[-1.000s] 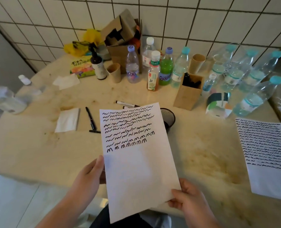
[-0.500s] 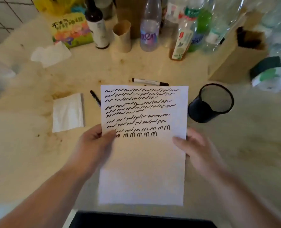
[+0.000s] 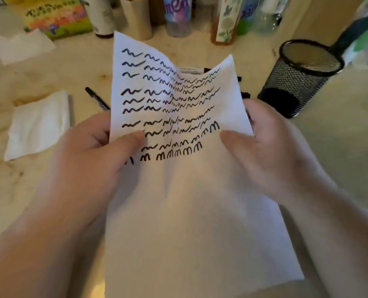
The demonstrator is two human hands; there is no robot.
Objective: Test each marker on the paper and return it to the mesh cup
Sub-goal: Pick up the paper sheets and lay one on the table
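Head view: got a lot closer than half a second back, and the paper (image 3: 178,190) went from flat to buckled, top edge sagging in the middle with both corners sticking up. Held by both sides. Left hand (image 3: 92,160) pinched the left edge, thumb on top over the squiggles, other fingers behind. Right hand (image 3: 267,151) gripped the right edge the same way, thumb on the front. Roughly ten rows of black test scribbles on the upper half, lower half blank.

Around it: mesh cup (image 3: 301,76) stood upright to the right of the sheet, not touching it, shifted up and right in frame compared with before. Two markers counted on the table (image 3: 340,168): one black marker (image 3: 97,98) poking out from behind the left edge, one white-barrelled marker (image 3: 191,70) peeking over the sagging top edge. Both mostly blocked by the sheet. Two white tissues: a folded tissue (image 3: 39,125) at left, a crumpled tissue (image 3: 17,48) further back. Bottles along the back, cropped, so couldn't count them properly.
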